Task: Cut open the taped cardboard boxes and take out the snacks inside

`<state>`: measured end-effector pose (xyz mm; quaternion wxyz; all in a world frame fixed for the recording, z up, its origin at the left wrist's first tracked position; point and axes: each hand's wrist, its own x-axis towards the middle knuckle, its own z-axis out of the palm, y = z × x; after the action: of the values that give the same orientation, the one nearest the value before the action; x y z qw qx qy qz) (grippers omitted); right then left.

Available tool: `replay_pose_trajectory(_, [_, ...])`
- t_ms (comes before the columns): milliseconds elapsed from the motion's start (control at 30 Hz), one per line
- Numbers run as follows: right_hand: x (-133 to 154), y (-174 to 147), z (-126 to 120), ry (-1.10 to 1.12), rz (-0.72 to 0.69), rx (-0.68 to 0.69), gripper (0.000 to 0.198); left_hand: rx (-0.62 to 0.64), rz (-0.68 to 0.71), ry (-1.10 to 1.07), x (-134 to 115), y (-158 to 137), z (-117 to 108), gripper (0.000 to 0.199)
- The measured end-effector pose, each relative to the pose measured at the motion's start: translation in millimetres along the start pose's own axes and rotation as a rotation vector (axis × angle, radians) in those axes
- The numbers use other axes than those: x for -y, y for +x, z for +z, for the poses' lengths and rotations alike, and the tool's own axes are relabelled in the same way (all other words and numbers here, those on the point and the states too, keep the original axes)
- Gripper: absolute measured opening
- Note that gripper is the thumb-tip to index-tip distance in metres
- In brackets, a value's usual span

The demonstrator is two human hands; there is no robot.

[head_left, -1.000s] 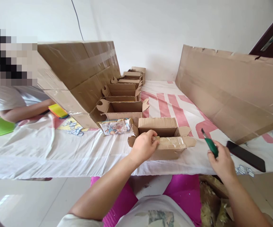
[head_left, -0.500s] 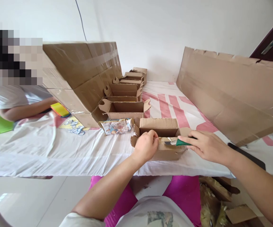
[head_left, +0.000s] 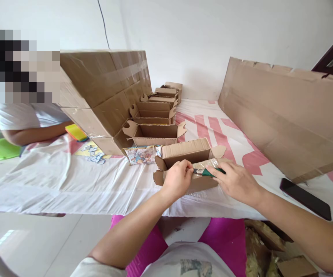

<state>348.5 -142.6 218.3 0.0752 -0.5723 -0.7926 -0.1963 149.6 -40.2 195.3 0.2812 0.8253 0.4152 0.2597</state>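
Note:
In front of me an open cardboard box (head_left: 202,186) stands on the cloth, its back flap raised and its side flaps folded out. Clear tape shines along its near flap (head_left: 209,163). My left hand (head_left: 179,177) is closed in a pinch on that flap's left part; whether tape is also between the fingertips is hidden. My right hand (head_left: 235,181) grips a green utility knife (head_left: 211,172), its blade pointing left along the flap, close to my left fingertips. A flat packet with a colourful printed picture (head_left: 141,156) lies left of the box.
Several open small boxes (head_left: 157,132) run in a row toward the wall. Stacked cartons (head_left: 97,77) rise on the left, a large cardboard panel (head_left: 278,111) on the right. A phone (head_left: 305,198) lies at right. A co-worker's arm (head_left: 39,132) rests beyond the cartons, near blue-grey pieces (head_left: 95,156).
The box has turned, its right side swinging away from me. The knife has moved left, its blade now at my left fingertips. The view has shifted slightly, showing more of the phone.

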Motion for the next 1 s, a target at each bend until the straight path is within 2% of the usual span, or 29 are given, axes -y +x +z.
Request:
replay_pose_trajectory(133, [18.0, -1.6, -3.0, -0.079, 0.061, 0.060, 0.041, -0.012, 0.014, -0.011, 1.4, 2.1, 0.2, 0.008])
replay_pose_trajectory(233, [20.0, -4.8, -5.6, -0.013, 0.128, 0.104, 0.040, 0.042, 0.060, -0.050, 2.6, 4.0, -7.2, 0.010])
replay_pose_trajectory(367, [11.9, -12.8, -8.3, 0.173, 0.277, 0.173, 0.038, 0.176, 0.217, -0.048, 5.2, 7.0, -19.1, 0.052])
replay_pose_trajectory(400, [10.7, -14.9, -8.9, 0.230, 0.306, 0.169, 0.038, 0.193, 0.258, -0.003, 6.1, 7.6, -20.0, 0.052])
replay_pose_trajectory(533, [16.4, -20.9, -12.0, 0.455, 0.400, 0.142, 0.043, 0.170, 0.358, 0.258, 10.1, 8.8, -12.4, 0.029])
replay_pose_trajectory(667, [28.6, -21.9, -19.6, 0.653, 0.480, 0.197, 0.044, 0.020, 0.491, 0.395, 15.1, 8.2, -0.4, 0.025])
replay_pose_trajectory(767, [32.5, -20.0, -29.8, 0.782, 0.525, 0.277, 0.045, -0.101, 0.591, 0.428, 18.2, 8.0, 3.5, 0.021])
replay_pose_trajectory(900, [40.9, -15.8, -39.2, 0.939, 0.670, 0.457, 0.052, -0.093, 0.658, 0.441, 19.2, 7.8, 5.1, 0.022])
replay_pose_trajectory(1000, [60.7, -12.3, -34.9, 1.051, 0.757, 0.504, 0.055, -0.096, 0.667, 0.489, 18.3, 7.3, 6.6, 0.023])
